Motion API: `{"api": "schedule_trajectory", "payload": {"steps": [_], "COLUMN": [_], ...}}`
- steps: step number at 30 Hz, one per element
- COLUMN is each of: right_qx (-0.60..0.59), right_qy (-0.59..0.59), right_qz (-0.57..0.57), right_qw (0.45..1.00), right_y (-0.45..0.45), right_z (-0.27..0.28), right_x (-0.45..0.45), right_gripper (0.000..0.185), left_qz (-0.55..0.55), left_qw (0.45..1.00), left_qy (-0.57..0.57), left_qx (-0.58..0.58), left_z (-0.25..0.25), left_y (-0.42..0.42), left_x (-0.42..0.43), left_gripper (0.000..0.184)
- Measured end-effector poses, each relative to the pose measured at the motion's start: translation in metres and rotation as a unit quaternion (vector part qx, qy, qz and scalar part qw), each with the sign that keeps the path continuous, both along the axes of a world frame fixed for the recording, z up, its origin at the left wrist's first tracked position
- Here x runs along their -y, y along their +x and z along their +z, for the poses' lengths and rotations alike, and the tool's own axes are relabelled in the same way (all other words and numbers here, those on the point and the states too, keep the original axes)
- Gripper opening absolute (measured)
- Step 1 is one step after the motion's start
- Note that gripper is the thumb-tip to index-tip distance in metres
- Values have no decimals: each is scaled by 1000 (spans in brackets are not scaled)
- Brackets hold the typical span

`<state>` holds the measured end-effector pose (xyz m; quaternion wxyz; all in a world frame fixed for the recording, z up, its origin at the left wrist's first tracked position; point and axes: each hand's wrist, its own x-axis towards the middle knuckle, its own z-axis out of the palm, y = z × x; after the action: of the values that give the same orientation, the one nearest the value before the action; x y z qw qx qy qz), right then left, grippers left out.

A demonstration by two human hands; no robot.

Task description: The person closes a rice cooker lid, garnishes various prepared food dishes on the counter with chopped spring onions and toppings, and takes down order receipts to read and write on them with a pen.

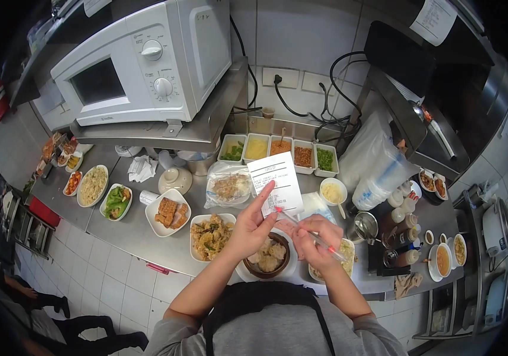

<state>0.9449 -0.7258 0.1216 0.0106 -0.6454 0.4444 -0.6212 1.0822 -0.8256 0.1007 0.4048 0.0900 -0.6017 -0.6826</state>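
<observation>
Head view: our left hand [253, 230] holds a flat, white printed paper slip [276, 172] beyond a round brown bowl [288, 254] of pale, wrinkled dumplings [267, 257]; our right hand [319, 237] grips a slim, clear plastic red-tipped pen [333, 251], its tip over the slip's near part.

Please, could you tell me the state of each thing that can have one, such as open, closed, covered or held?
Left hand: index finger extended before the receipt; grip unclear
Right hand: closed around the pen
Pen: held, red tip at the receipt
Receipt: printed
Microwave: door shut
Black plug: in wall socket
Five containers: uncovered, filled
Dumpling dish: uncovered, filled
</observation>
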Motion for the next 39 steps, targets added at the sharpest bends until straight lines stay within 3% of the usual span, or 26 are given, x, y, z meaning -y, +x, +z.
{"api": "schedule_trajectory", "payload": {"steps": [2,5,8,11,17,29,36,39], "right_qx": [-2,8,6,17,4,-12,156,85], "right_qy": [-6,-2,15,-5,11,-20,-15,19], "right_qz": [-35,9,-4,-42,2,-28,11,45], "right_qw": [999,1000,1000,999,1000,999,988,995], "right_y": [-6,-2,-5,-13,1,-8,-7,-7], "right_z": [-1,2,-3,-6,3,4,12,9], "right_x": [-2,-3,-3,-2,2,6,-2,-3], "right_gripper": [8,8,8,8,4,6,15,14], "left_qz": [15,-28,-41,-32,-38,-16,-30,-34], "left_qw": [999,999,998,999,999,999,997,997], "left_qy": [-33,38,18,7,19,1,2,1], "left_qx": [6,-16,-42,-24,-23,-28,-69,-72], "left_z": [-1,4,4,4,6,2,16,18], "left_y": [1,0,-3,0,-3,-1,1,-1], "left_x": [2,0,1,2,0,2,-2,-3], "left_gripper": [62,65,67,69,68,73,85,86]}}
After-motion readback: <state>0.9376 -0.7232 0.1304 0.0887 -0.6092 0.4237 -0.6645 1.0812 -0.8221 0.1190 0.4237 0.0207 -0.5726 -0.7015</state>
